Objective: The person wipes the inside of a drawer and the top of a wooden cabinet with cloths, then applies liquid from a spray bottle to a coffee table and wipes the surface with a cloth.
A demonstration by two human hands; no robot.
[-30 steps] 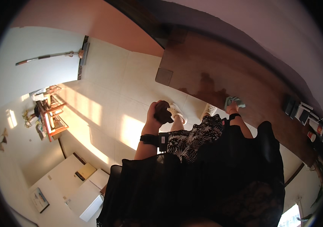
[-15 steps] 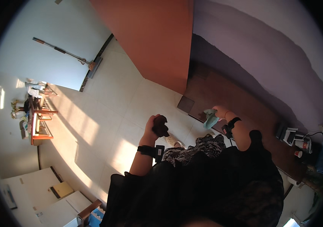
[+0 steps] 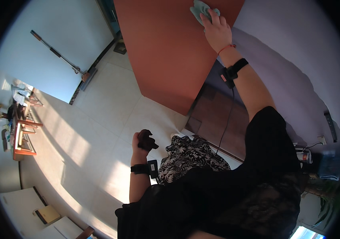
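Note:
My right hand (image 3: 219,35) reaches up and forward, fingers bent over a pale green cloth (image 3: 199,12). The cloth lies against the upper part of a large reddish-brown panel (image 3: 166,51). Lower down, my left hand (image 3: 137,152) is closed around a dark brown lumpy thing (image 3: 147,140), whose kind I cannot make out. It is held over the floor, beside my black-and-white patterned garment (image 3: 192,157). Both wrists carry black straps with small devices, and a cable hangs from the right one.
A flat mop (image 3: 64,57) leans on the pale wall at left. Farther left stand a cluttered table (image 3: 20,119) and chairs. A brown ledge (image 3: 222,115) runs below the panel at right. Sunlight falls across the tiled floor (image 3: 94,119).
My right hand has risen from low over the brown ledge to the panel's upper part, carrying the cloth. My left hand keeps hold of the dark brown thing, and the view has shifted.

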